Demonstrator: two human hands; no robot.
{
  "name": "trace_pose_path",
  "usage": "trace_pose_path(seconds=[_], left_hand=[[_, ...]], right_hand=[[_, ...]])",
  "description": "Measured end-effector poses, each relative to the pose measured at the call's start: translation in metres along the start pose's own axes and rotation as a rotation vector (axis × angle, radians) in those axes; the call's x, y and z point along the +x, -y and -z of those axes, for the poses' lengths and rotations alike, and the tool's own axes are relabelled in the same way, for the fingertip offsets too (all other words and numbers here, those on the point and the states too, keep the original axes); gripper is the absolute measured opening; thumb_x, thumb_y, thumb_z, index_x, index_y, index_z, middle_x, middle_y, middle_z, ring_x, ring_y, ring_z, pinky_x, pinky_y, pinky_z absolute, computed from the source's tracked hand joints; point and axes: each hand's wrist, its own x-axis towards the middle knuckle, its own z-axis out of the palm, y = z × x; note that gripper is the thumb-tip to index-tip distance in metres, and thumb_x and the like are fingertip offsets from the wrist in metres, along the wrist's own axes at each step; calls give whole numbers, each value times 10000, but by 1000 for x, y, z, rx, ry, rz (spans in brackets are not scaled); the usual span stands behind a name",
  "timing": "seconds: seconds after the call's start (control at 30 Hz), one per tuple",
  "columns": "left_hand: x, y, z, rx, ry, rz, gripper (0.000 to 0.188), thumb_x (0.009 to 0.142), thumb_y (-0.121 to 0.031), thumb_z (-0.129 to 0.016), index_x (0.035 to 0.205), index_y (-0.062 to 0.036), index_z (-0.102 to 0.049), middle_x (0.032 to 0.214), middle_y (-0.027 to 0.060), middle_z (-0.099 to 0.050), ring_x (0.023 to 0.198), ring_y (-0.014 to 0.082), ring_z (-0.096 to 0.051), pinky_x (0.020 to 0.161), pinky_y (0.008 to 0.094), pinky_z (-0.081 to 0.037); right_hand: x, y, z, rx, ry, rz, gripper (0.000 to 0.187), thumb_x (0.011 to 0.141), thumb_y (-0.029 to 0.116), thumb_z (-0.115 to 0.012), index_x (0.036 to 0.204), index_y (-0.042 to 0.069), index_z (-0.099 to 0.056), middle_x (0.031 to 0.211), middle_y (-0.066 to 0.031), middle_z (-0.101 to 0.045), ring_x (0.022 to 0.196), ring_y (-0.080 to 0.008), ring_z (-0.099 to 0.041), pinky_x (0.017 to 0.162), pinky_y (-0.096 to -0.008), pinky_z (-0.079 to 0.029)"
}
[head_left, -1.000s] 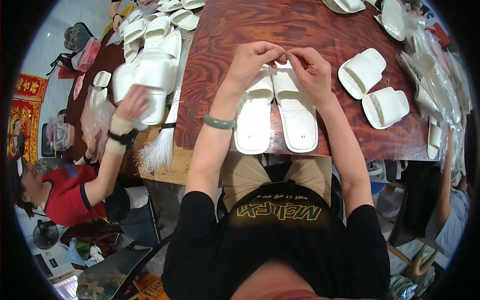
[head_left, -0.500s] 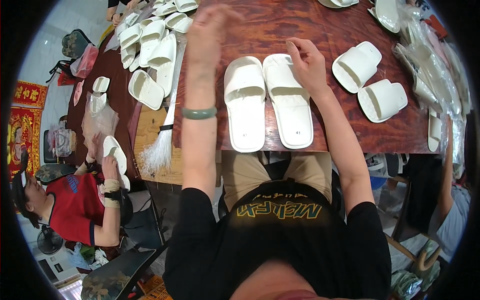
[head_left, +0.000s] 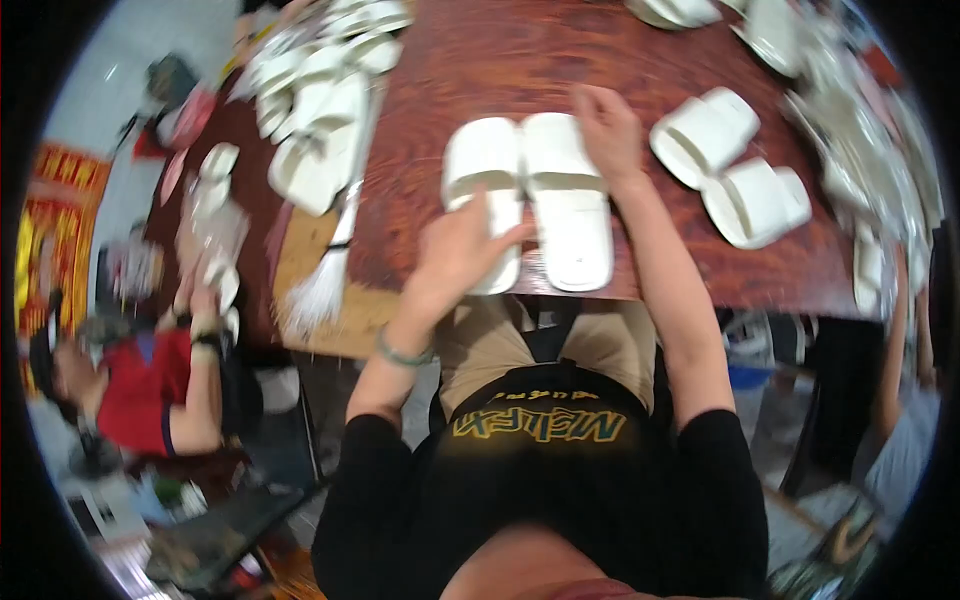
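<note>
Two white open-toe slippers lie side by side in front of me, toes pointing away. My left hand (head_left: 462, 248) is over the heel half of the left slipper (head_left: 482, 145), thumb and fingers spread apart; blur hides whether it presses on the sole. Beside the strap of the right slipper (head_left: 578, 240) is my right hand (head_left: 611, 132), its fingers loosely bent and apart, touching or nearly touching the outer edge. Neither hand grips a slipper.
Another white slipper pair (head_left: 752, 205) lies to the right on the reddish wooden table (head_left: 400, 240). Clear plastic bags (head_left: 850, 140) crowd the right edge. White slippers (head_left: 325, 100) pile up at left above a bundle of white strips (head_left: 322, 290). A person in red (head_left: 150, 395) sits at left.
My left hand has come down and back toward me, from beyond the table's middle to the left slipper's heel half. My right hand stays near the right slipper. The view has shifted slightly.
</note>
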Motion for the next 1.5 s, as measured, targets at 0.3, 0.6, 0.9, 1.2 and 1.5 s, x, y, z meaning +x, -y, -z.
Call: trace_pose_path(seconds=[0.3,0.6,0.9,1.2,1.5], left_hand=[[48,-17,-41,-195,-195,62,470,835,-419,-596,774,43,-662,761,228,-656,690,357,-653,625,448,-505],[26,70,6,-252,-374,-237,296,905,-205,-447,861,-14,-669,859,192,-626,807,286,-591,738,407,-465],[122,318,115,-342,-416,346,503,896,-403,-584,595,-5,-525,537,1,-457,511,93,-403,453,311,-325],[80,416,18,-243,-596,329,378,889,-287,-537,892,73,-652,722,98,-620,669,195,-524,667,349,-453],[-20,331,82,-564,-509,335,389,970,-281,-495,1179,32,-592,1105,77,-632,982,162,-584,875,275,-442]], right_hand=[[7,-3,10,137,-10,-190,266,925,209,-590,1008,-32,-666,824,-35,-659,751,-90,-575,693,-240,-468],[8,-22,14,-158,37,-63,270,910,248,-562,910,-7,-652,899,-145,-663,841,-257,-611,766,-370,-479],[-4,11,-2,-32,-31,-58,144,859,154,-609,880,22,-666,867,-148,-646,804,-307,-631,698,-370,-497],[25,32,89,-237,135,317,150,859,170,-581,949,76,-656,884,-125,-650,836,-328,-630,706,-410,-508],[97,-55,297,-1148,1063,238,984,572,337,-834,1399,124,-343,1451,-125,-322,1352,-336,-277,1118,-419,-257]])
